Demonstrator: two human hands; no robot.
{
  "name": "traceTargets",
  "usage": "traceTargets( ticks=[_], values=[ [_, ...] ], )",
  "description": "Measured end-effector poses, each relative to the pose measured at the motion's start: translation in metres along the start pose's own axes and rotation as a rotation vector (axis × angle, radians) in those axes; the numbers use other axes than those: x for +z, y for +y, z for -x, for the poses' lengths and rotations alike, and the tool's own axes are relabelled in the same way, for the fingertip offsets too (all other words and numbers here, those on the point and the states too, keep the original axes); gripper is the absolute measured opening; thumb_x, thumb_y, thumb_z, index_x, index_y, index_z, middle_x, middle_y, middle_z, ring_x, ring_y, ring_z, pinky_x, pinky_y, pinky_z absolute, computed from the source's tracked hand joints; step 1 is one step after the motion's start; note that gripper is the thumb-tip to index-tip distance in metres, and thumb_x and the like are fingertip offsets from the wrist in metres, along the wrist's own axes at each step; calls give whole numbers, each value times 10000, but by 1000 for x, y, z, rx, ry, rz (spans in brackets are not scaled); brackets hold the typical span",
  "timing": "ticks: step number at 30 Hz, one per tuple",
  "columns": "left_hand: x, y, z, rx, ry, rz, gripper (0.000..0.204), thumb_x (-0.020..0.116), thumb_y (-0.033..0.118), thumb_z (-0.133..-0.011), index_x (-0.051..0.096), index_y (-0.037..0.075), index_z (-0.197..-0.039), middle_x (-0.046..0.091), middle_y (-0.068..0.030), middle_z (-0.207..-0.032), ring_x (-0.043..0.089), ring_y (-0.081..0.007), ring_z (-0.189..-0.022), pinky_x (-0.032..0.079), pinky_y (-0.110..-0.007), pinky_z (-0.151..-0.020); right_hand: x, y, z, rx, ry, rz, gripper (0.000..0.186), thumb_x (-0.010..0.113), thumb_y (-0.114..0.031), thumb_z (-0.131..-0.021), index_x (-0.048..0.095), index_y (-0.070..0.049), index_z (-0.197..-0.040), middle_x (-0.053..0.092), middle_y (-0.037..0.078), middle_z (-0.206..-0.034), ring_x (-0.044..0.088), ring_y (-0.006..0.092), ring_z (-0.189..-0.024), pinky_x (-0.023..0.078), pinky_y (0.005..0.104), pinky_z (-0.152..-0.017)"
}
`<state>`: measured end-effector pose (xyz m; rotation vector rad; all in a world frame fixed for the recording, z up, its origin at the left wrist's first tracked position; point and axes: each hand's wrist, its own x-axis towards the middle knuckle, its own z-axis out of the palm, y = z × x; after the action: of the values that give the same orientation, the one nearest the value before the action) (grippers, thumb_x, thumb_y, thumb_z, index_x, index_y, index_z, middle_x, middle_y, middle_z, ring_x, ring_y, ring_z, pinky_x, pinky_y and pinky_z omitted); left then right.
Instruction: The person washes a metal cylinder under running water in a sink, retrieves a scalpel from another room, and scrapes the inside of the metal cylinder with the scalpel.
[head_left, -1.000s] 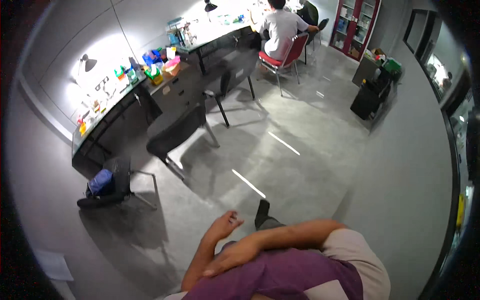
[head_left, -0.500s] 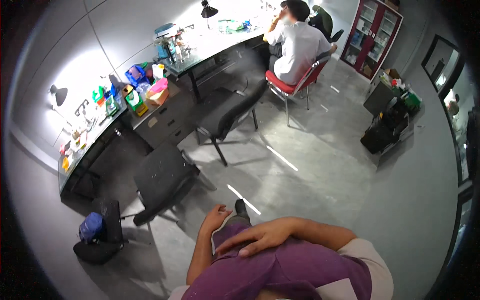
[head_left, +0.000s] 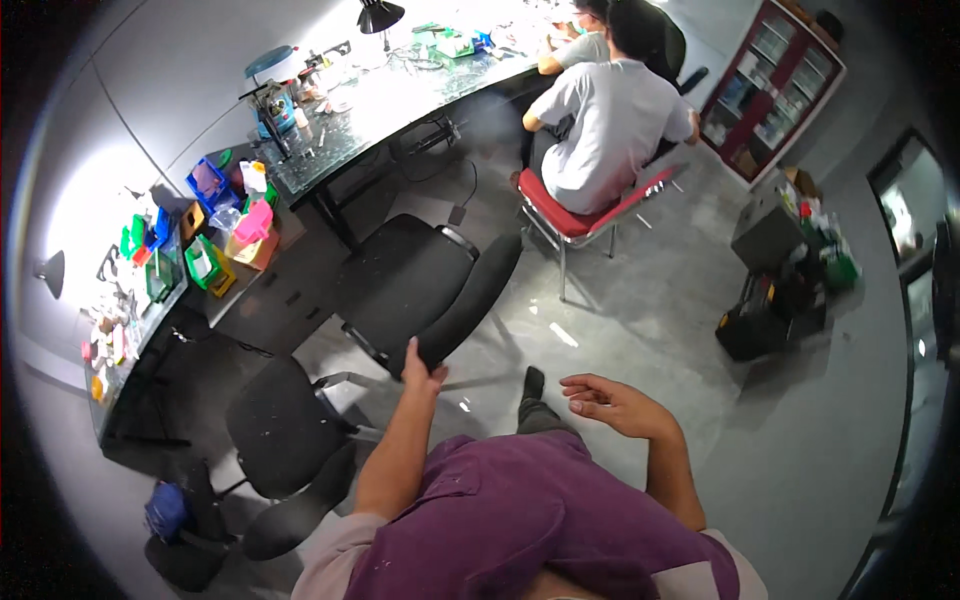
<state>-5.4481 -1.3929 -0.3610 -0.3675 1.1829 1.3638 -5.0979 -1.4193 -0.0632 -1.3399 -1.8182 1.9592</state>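
- Two hands out front, neither clearly holding anything. The left hand (head_left: pixel 422 372) is right at the black chair (head_left: pixel 400 270) in the middle of the frame, overlapping the lower-left end of its back. Can't tell if it's touching, or whether the fingers are closed on it; one finger points up.
- Right hand (head_left: pixel 615 402) is open and empty, lower right of centre, fingers pointing left over the floor (head_left: pixel 670 340). It's well apart from the chair, so the left is easily the nearer one.
- The chair back's long axis slants from the left hand toward the upper right, seat on its upper-left side.
- Tight spots: the counter (head_left: pixel 350 142) edge above the seat, a second chair (head_left: pixel 285 425) lower left, and the red chair (head_left: pixel 565 212) with a person (head_left: pixel 610 140) on it, upper right.
- Most open floor is right of centre, short of the black case (head_left: pixel 750 325).
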Motion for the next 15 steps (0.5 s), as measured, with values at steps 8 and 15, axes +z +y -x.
traceTargets(
  ticks=[8,15],
  values=[
    [-14,6,1,401,446,416,521,697,293,-707,581,-8,-1116,648,-167,-1068,671,-336,-892,574,-453,-749,-159,-94,-183,-86,-348,373,535,596,-418,-952,511,-36,-1317,623,167,-1208,592,257,-1130,457,347,-955],
    [-43,55,11,472,1071,358,549,690,277,-611,620,-97,-1006,647,-220,-1064,651,-360,-900,536,-495,-785,-211,-134,-315,-221,-451,549,594,587,-489,-934,524,-18,-1291,651,183,-1162,621,290,-1093,472,377,-927]
  ],
)
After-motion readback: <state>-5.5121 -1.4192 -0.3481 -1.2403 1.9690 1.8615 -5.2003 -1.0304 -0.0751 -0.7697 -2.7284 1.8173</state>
